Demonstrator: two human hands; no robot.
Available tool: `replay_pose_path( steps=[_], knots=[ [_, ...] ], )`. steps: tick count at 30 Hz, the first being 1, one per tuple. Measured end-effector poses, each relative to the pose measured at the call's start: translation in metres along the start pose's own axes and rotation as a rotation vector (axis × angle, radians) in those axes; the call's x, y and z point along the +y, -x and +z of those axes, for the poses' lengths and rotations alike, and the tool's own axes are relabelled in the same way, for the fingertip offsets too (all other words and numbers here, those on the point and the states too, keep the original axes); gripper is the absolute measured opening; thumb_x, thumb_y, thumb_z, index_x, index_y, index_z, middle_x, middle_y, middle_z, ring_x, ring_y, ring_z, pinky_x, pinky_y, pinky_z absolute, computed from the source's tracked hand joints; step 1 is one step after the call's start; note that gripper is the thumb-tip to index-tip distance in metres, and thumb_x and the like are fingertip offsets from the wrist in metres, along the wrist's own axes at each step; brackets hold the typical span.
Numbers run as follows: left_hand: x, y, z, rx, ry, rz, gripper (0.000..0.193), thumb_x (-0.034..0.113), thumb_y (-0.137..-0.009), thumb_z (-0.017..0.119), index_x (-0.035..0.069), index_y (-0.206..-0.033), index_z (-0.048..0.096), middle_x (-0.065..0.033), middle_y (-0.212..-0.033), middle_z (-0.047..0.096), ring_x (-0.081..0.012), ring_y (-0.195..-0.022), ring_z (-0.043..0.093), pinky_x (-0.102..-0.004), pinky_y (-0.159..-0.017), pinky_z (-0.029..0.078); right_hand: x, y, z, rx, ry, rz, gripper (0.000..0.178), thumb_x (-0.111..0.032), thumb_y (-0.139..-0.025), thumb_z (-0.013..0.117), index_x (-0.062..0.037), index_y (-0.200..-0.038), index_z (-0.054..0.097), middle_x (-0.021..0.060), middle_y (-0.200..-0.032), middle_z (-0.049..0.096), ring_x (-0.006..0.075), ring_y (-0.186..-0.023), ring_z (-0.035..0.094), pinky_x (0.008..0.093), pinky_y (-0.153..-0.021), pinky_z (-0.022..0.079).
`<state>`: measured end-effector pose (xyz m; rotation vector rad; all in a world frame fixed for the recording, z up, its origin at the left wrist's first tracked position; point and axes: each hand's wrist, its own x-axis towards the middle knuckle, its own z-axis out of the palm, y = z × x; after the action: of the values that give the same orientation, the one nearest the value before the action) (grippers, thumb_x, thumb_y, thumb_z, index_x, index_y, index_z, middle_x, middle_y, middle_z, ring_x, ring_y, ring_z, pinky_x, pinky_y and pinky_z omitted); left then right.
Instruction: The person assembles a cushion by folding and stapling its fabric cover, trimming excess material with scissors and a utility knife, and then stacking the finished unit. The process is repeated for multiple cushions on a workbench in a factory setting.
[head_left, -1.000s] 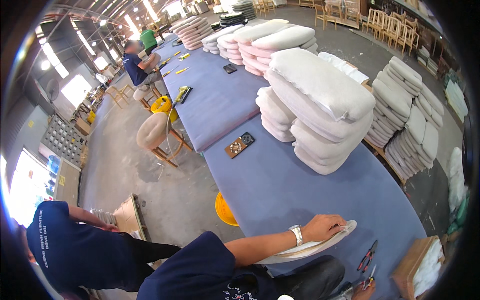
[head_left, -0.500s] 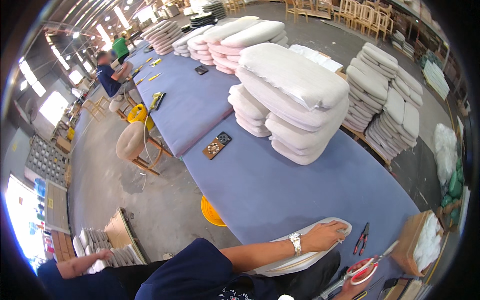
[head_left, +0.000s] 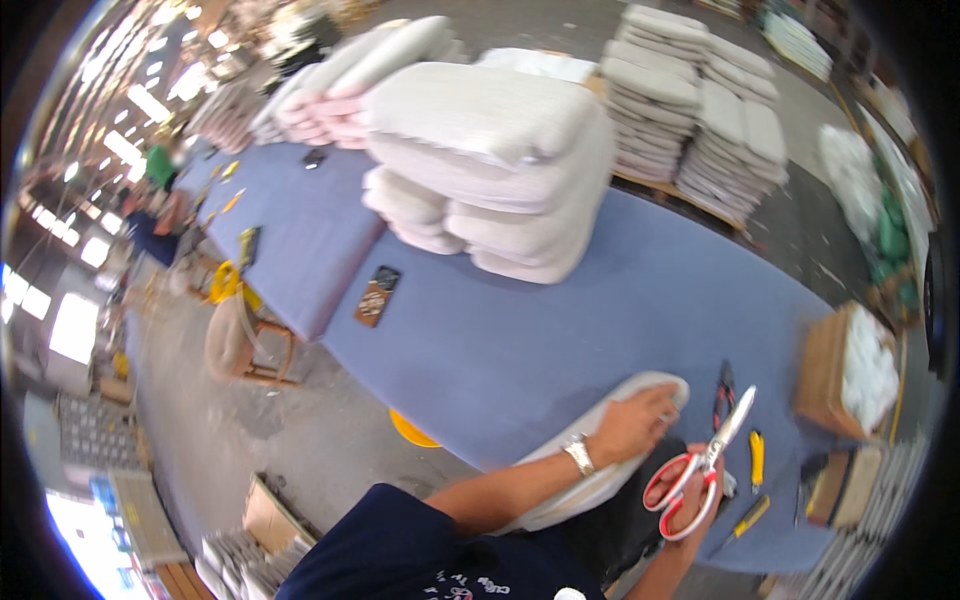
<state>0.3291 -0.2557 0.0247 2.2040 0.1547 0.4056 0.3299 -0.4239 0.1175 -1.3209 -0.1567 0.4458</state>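
Observation:
A pale, fabric-covered seat cushion (head_left: pixel 590 488) lies slantwise along the near edge of the table, partly under my left forearm. My left hand (head_left: pixel 632 425), with a metal watch at the wrist, is closed over its far end, the fingers curled at its edge. To the right, my right hand (head_left: pixel 692 512) holds scissors (head_left: pixel 713 452) with red and white handles. Their blades point up and away, pressed together. Pliers (head_left: pixel 722 395) with red and black handles lie just beyond the blades. Two yellow utility knives, one upright (head_left: pixel 757 462) and one slanted (head_left: pixel 748 515), rest farther right.
Stacked cushions (head_left: pixel 500 170) rise on the blue padded table (head_left: pixel 480 340), with a phone (head_left: pixel 377 296) left of them. A cardboard box (head_left: pixel 825 375) holding white material stands at the right. More cushion piles (head_left: pixel 655 90) stand beyond the table. A stool (head_left: pixel 235 335) is on the left.
The view has swung, so the table scene sits farther left. My right hand has lifted the scissors higher, with more of them showing. My left hand stays on the cushion.

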Motion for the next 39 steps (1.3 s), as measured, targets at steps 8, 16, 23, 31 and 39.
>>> replay_pose_path(
  steps=[8,16,23,31,39],
  knots=[
    [0.0,-0.003,-0.011,-0.023,0.09,-0.104,0.021,0.025,-0.099,0.066,0.01,-0.114,0.067,-0.0075,-0.133,0.069,-0.0323,-0.103,0.072,-0.0448,-0.078,0.059,0.023,0.0,0.009,-0.146,0.011,-0.056,0.064,-0.033,-0.104,0.063,0.0029,-0.149,0.036,0.0149,-0.099,0.067,0.022,-0.062,0.069,0.0307,-0.054,0.058],
    [-0.001,-0.007,-0.014,-0.074,0.216,-0.279,0.034,0.028,-0.103,0.064,0.012,-0.132,0.068,-0.0147,-0.118,0.074,-0.037,-0.099,0.072,-0.0403,-0.087,0.058,-0.004,0.003,0.022,-0.074,0.055,0.118,0.052,-0.036,-0.103,0.06,0.0052,-0.134,0.056,0.012,-0.076,0.066,0.0177,-0.051,0.062,0.028,-0.044,0.05],
    [-0.008,-0.006,-0.011,0.075,0.512,-0.349,0.021,0.021,-0.104,0.066,0.005,-0.113,0.074,-0.0121,-0.118,0.078,-0.0178,-0.105,0.075,-0.0321,-0.09,0.057,-0.023,-0.004,0.033,-0.08,0.024,0.255,0.029,-0.021,-0.107,0.058,-0.0024,-0.13,0.062,0.0049,-0.075,0.067,0.0087,-0.049,0.059,0.0236,-0.042,0.045],
    [-0.01,-0.009,-0.007,0.093,0.541,-0.255,0.017,0.016,-0.104,0.065,0.0,-0.104,0.071,-0.0164,-0.121,0.076,-0.0217,-0.114,0.072,-0.0347,-0.102,0.052,-0.012,0.009,0.022,-0.048,0.213,0.547,0.037,-0.036,-0.11,0.054,-0.0018,-0.121,0.062,0.0069,-0.074,0.066,0.0104,-0.045,0.059,0.0249,-0.041,0.048],
    [-0.01,-0.007,-0.016,0.1,0.463,-0.152,0.015,0.01,-0.103,0.066,-0.002,-0.108,0.073,-0.0157,-0.119,0.077,-0.0235,-0.113,0.072,-0.0357,-0.1,0.054,0.005,0.023,0.026,-0.004,0.077,0.526,0.045,-0.038,-0.113,0.041,0.0032,-0.12,0.057,0.0107,-0.074,0.065,0.0146,-0.044,0.058,0.0279,-0.041,0.048]
  ],
)
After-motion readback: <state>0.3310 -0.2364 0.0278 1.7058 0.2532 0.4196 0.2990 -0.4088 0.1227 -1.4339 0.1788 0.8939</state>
